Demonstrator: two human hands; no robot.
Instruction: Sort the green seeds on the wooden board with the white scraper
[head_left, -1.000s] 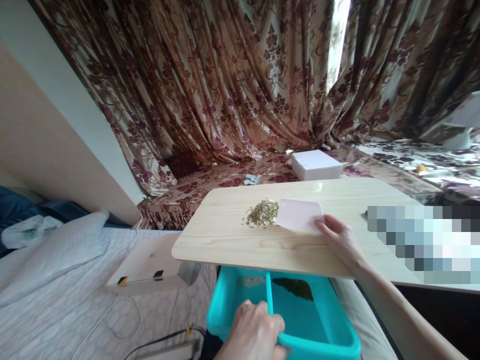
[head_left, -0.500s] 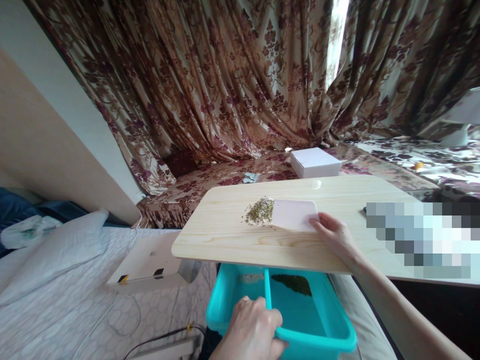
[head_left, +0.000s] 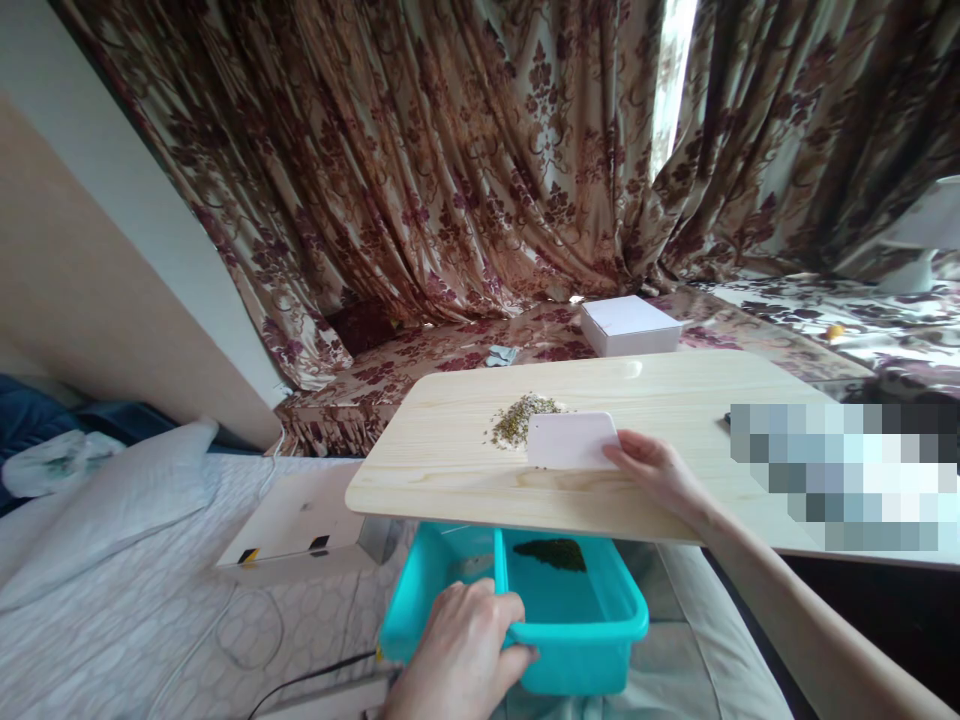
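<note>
My right hand (head_left: 651, 466) pinches the right edge of a thin white plastic scraper (head_left: 571, 442) above the wooden tabletop (head_left: 442, 450). The scraper's left end covers part of a loose pile of mixed green and pale grains (head_left: 512, 418). Below the table's front edge, my left hand (head_left: 472, 630) is closed on the near rim of a turquoise divided bin (head_left: 577, 640), at the divider. Dark green grains (head_left: 553, 553) lie at the far end of its right compartment. A small pale heap (head_left: 472, 566) is in the left compartment, partly hidden.
A white box (head_left: 631, 328) stands behind the table on a flowered cover. To the left, a flat white carton (head_left: 300, 520) lies on the bed near cables. A pixelated patch hides something at the table's right. A lamp (head_left: 919, 240) stands far right.
My right hand has moved the scraper left and toward me, over the near side of the pile. My left hand has shifted the bin left, and the bin's near side has tilted.
</note>
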